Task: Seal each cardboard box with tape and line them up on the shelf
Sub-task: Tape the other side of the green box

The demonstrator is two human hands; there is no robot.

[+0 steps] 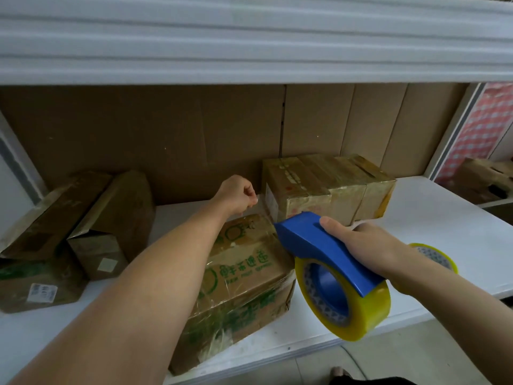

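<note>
Even, soft indoor light, moderately bright, with no hard shadows; the back of the shelf sits dimmer under the upper board. That board is smeared into streaks by blur. Faint glare shows on the film wrapped round the box and on the yellow tape roll. Wide-angle distortion bends the shelf edges and stretches the left arm near the frame's corner. The centre is fairly sharp
</note>
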